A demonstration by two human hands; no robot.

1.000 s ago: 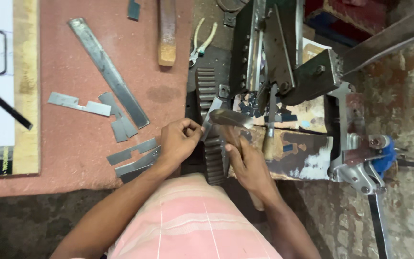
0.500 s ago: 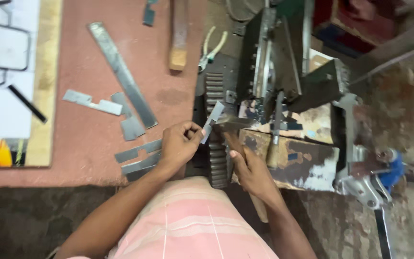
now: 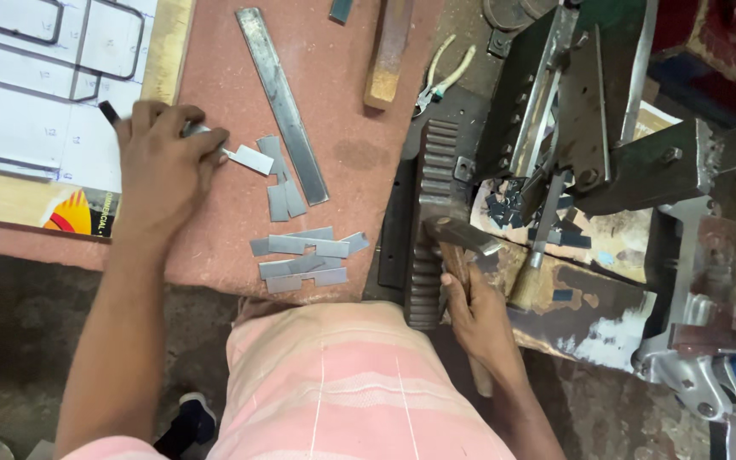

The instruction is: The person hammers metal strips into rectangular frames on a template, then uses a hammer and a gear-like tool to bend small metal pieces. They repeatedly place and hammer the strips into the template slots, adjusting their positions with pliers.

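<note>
Left hand [image 3: 162, 162] at frame left, fingers pinching small metal strip [image 3: 244, 158] on desk [image 3: 359, 153] (fetching step). Right hand [image 3: 480, 319] grips hammer [image 3: 462, 237] by toothed block [image 3: 429, 221]. Next likely: carry strip over, align carefully.

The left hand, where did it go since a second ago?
The left hand left the toothed metal block, where it pinched a small metal piece, and swung out left across the red table; its fingers now rest on a notched metal strip near the drawing sheet. The right hand stayed by the block, gripping the hammer. The long steel bar did not move.
</note>
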